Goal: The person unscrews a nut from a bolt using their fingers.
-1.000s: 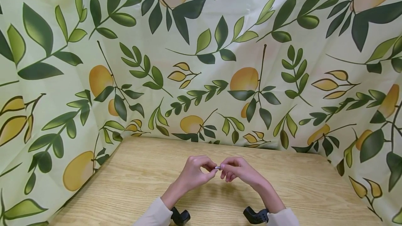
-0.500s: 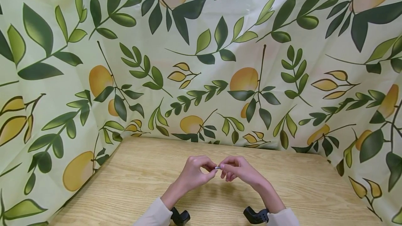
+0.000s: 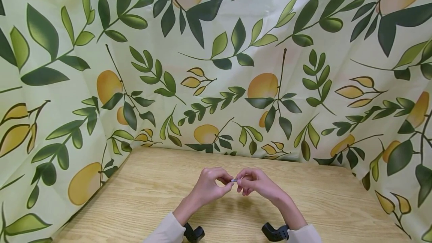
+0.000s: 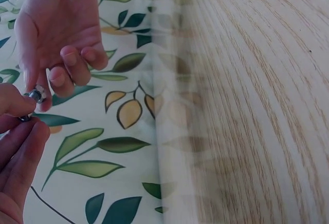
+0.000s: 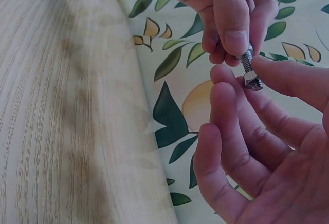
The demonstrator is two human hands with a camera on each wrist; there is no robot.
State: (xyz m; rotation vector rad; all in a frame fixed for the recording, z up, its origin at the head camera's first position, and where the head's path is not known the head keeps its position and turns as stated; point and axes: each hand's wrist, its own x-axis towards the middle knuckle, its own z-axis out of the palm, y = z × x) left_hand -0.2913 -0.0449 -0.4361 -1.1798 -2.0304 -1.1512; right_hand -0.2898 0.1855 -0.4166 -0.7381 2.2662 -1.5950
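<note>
A small metal bolt (image 5: 247,63) with a threaded shank is held between both hands above the table. My left hand (image 3: 209,186) pinches its head end between thumb and fingers, so the head is mostly hidden. A hex nut (image 5: 251,79) sits on the thread near the bolt's free end, with a little thread showing past it. The thumb and index finger of my right hand (image 3: 259,185) lie on either side of the nut, pinching it lightly. My other right fingers are loosely bent below. In the head view the bolt is a tiny silvery bit between the fingertips.
Beneath the hands lies a light wood-grain table (image 3: 152,186). A cloth (image 3: 216,96) printed with leaves and orange fruit hangs along the back and sides. Black wrist mounts (image 3: 194,233) sit at both cuffs.
The right thumb and fingertips have shifted slightly against each other at the nut, uncovering a little more of the bolt. The left hand stays in place, still holding the bolt.
</note>
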